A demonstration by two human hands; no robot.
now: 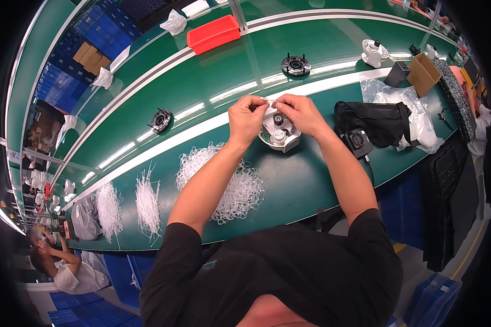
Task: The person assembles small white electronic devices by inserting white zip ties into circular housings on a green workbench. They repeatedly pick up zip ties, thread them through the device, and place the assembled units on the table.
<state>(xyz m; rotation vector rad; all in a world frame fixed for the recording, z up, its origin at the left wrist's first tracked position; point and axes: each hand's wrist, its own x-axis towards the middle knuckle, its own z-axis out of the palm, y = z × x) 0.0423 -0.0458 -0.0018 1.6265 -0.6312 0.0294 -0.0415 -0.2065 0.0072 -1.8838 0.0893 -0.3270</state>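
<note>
Both hands meet above a white plastic housing (281, 143) on the green bench, which has a round black part (279, 119) and a bit of green circuit board inside. My left hand (247, 121) is closed in a pinch at the housing's far edge. Opposite it, my right hand (301, 113) also pinches, thumb and forefinger close to the left fingertips. Between them shows a small thin white piece (269, 101), mostly covered by the fingers, so its kind is unclear. Left of the housing lies a heap of white plastic loops (239, 193), partly behind my left forearm.
Bundles of thin white strips (148, 204) lie farther left. Round black parts (296, 65) and another white housing (374, 53) sit on the conveyor beyond, near a red tray (214, 35). At right are a black bag (372, 122) and a small black device (358, 143). Another person (65, 267) works far left.
</note>
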